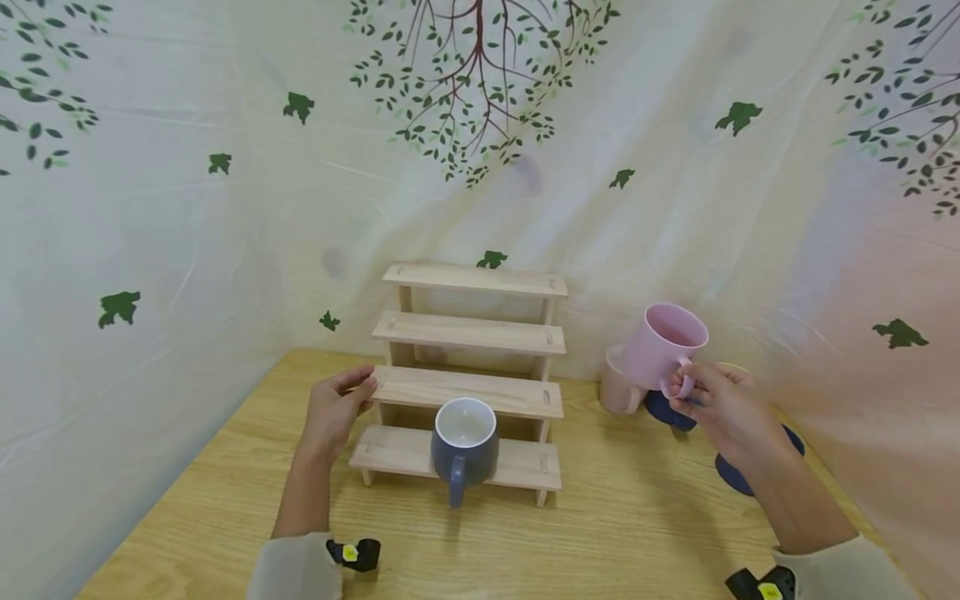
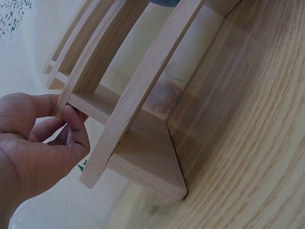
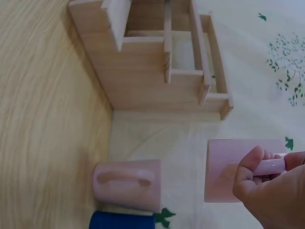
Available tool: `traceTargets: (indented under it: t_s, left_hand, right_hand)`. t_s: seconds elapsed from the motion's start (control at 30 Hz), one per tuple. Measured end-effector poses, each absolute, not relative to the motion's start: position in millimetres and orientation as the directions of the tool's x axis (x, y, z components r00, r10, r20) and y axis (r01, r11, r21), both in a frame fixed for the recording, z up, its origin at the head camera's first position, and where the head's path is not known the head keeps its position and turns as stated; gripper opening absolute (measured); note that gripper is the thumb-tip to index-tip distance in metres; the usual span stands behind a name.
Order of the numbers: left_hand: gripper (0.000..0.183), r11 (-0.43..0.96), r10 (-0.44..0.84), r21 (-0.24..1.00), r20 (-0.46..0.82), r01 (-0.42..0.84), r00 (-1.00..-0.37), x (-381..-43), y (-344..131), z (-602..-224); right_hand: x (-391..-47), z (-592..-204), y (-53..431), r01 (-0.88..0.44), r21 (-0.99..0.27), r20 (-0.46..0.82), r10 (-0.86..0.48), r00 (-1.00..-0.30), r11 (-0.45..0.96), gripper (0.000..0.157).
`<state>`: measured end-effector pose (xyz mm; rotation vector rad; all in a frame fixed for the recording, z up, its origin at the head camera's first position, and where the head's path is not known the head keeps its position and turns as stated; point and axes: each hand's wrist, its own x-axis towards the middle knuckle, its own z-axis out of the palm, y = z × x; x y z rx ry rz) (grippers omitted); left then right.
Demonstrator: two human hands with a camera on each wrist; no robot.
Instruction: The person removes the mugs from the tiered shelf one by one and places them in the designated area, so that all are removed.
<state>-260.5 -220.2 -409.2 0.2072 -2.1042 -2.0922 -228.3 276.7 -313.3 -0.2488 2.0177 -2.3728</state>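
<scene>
My right hand [image 1: 723, 408] grips a pink mug [image 1: 660, 350] by its handle, holding it up in the air to the right of the wooden step rack [image 1: 468, 392]. In the right wrist view, the fingers curl through that mug's handle [image 3: 269, 167]. At the rack's left side, my left hand [image 1: 337, 412] pinches the end of the second step from the bottom between thumb and fingers. The left wrist view shows this thumb [image 2: 76, 126] right at the board's end. A grey-blue mug [image 1: 465, 454] with a white inside stands on the lowest step, handle toward me.
Behind the raised mug, a paler pink mug [image 1: 619, 392] stands on the wooden table [image 1: 247, 450]. Dark blue ware [image 1: 735, 475] lies partly hidden by my right arm, with a blue mug [image 3: 121, 221] beside the paler one. A leaf-printed sheet [image 1: 225, 250] hangs close behind.
</scene>
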Motion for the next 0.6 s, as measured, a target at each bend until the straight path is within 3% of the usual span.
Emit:
traceTargets:
  t_s: [0.4, 0.6]
  left_hand:
    - [0.038, 0.022, -0.224, 1.000, 0.007, 0.002, -0.975, -262, -218, -411]
    - [0.038, 0.028, -0.226, 1.000, 0.012, 0.006, -0.974, -261, -221, -411]
  right_hand:
    - [-216, -349, 322, -0.053, -0.994, 0.058, -0.060, -0.996, -0.095, 0.038]
    - [-210, -365, 340, 0.032, -0.997, -0.031, -0.014, -0.999, -0.074, 0.035]
